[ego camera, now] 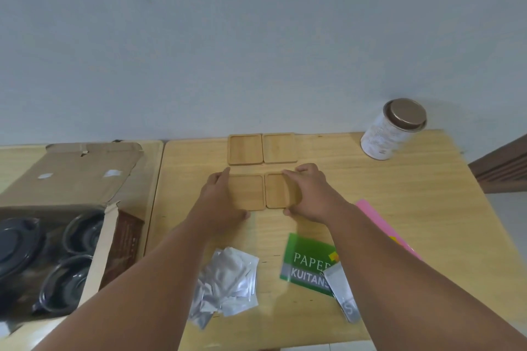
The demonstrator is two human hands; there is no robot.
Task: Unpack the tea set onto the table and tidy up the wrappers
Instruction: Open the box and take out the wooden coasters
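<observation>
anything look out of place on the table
Mostly tidy: the four wooden coasters sit squarely. The silver wrappers lie in a loose heap, and one stray wrapper lies apart, across the green booklet.

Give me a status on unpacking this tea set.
Done: four wooden coasters are out; the far pair sits side by side. In hand: the left hand and right hand hold the near left coaster and near right coaster, apparently aligning them. Left: dark tea pieces sit in the cardboard box, and silver wrappers lie loose on the table.
</observation>
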